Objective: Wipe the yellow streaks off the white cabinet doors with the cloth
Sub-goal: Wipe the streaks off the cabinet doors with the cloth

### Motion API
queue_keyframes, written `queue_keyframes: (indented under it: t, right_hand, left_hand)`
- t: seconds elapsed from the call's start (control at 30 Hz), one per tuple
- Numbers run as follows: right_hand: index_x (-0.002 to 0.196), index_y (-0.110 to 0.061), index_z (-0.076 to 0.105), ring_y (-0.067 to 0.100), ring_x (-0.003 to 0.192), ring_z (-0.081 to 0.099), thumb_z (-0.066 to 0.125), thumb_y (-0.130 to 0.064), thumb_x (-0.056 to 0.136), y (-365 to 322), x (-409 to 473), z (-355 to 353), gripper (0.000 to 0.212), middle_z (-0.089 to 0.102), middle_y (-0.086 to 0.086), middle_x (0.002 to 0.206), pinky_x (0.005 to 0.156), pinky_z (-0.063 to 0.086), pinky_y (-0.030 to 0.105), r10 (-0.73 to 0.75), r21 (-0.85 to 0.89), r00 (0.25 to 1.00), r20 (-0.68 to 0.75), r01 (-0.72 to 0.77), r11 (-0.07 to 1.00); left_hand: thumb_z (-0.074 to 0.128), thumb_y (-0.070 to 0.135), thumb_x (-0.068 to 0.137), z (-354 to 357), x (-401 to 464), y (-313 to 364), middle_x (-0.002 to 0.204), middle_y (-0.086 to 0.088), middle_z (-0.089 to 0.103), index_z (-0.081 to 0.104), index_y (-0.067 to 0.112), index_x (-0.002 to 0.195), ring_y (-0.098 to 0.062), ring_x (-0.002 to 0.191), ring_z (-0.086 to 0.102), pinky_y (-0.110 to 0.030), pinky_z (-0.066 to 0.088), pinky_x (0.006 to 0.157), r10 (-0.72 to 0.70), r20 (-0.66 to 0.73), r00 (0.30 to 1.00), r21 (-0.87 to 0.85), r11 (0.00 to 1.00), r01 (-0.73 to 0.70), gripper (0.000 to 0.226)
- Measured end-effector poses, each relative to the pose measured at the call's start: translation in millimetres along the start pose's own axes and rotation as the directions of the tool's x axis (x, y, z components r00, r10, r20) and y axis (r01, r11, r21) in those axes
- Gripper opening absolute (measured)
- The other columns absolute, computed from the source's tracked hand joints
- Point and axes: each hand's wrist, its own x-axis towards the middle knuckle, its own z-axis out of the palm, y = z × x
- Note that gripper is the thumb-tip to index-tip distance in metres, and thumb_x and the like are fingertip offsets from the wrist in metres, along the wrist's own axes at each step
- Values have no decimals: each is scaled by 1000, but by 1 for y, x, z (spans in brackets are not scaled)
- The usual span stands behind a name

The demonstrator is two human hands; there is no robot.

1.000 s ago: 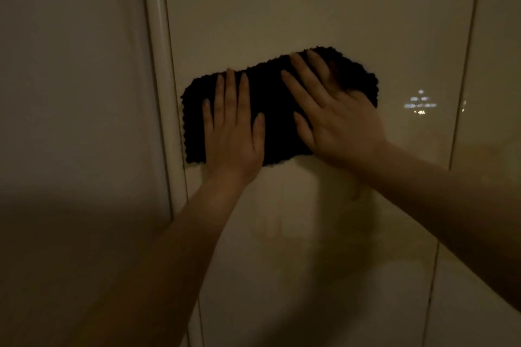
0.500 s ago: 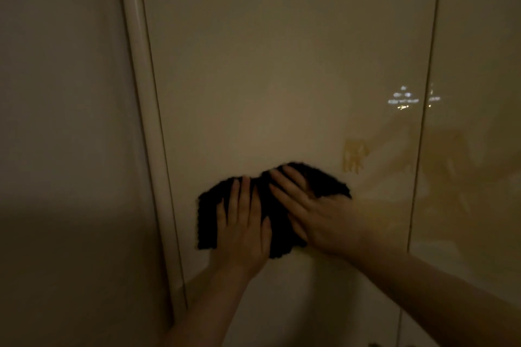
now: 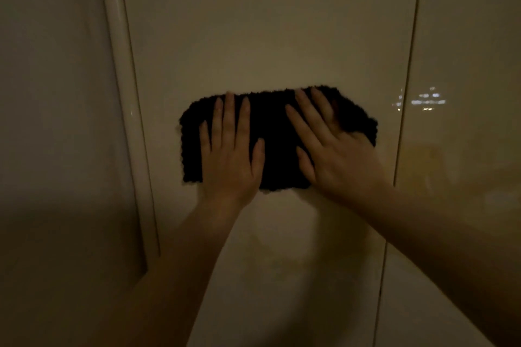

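Black cloth under both flat hands, glossy door, rounded trim left

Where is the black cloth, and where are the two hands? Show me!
black cloth [image 3: 277, 144]: head view, on the bare middle of it between the hands.
left hand [image 3: 229, 160]: head view, on the back of the hand.
right hand [image 3: 341, 160]: head view, on the back of the hand.
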Motion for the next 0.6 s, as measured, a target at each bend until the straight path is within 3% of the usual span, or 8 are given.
queue_keyframes:
  t: [0.07,0.13,0.2,0.37,0.47,0.6]
  right_hand:
    - [153,-10,19,25,149,11,29,-33,102,-16,-25,9,57,12,11,162,56,44,29,-37,30,998,54,35,999]
    - [152,-9,25,24,147,18,33,-30,100,-34,-50,17,56,17,11,161,47,35,24,-110,79,986,122,101,992]
    - [151,-10,29,21,145,24,38,-28,97,-51,-74,24,58,21,11,160,48,32,20,-213,106,960,180,196,975]
    - [150,-13,32,17,142,32,33,-29,97,-58,-109,39,55,22,7,159,54,42,19,-361,160,903,232,331,930]
    - [151,-16,31,16,142,34,35,-30,97,-40,-123,35,56,20,5,161,56,43,21,-349,176,906,237,313,933]
    - [153,-18,25,13,142,31,36,-30,96,-14,-145,21,59,15,4,162,50,34,20,-234,159,941,245,199,967]
  left_hand:
    - [18,41,103,8,-42,0,163,-10,9,5,17,156,-25,150,7,-48,5,120,-59,29,998,-23,998,59,59]
    - [18,43,103,18,-95,-1,163,-8,6,5,18,156,-26,150,6,-50,7,120,-138,71,988,-67,988,143,60]
    - [15,46,103,26,-149,2,163,-7,1,2,19,156,-26,150,3,-53,7,118,-250,114,961,-92,961,261,61]
    - [13,40,104,55,-227,50,163,-9,0,1,12,156,-29,149,3,-53,4,118,-443,129,887,-110,883,456,60]
    - [13,38,104,60,-229,87,162,-13,2,1,9,155,-31,149,4,-50,-1,119,-503,144,852,-127,845,520,60]
    - [15,36,103,58,-214,132,162,-17,5,0,8,155,-33,149,4,-52,2,118,-410,166,897,-127,893,431,61]
